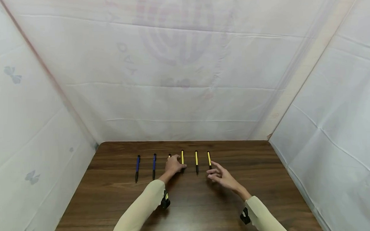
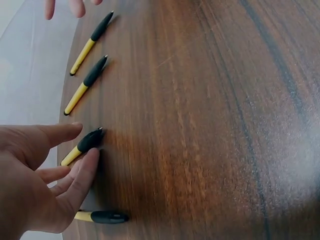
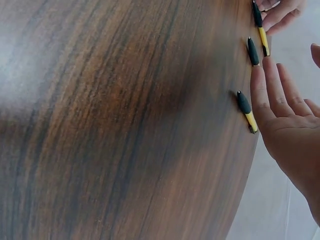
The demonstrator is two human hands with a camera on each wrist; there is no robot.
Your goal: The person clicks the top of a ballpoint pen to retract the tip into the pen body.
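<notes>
Six pens point(image 1: 196, 161) lie in a row mid-frame, apparently mostly arranged; the left hand point(image 1: 174, 165) rests loosely-fingered on one, the right hand point(image 1: 220, 175) hovers spread, holding nothing.

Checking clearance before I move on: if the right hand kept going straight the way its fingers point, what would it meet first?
Most likely the rightmost yellow pen. The right hand is open, with fingertips just short of that pen's near end. Depth is uncertain, so it may pass slightly above it.
</notes>
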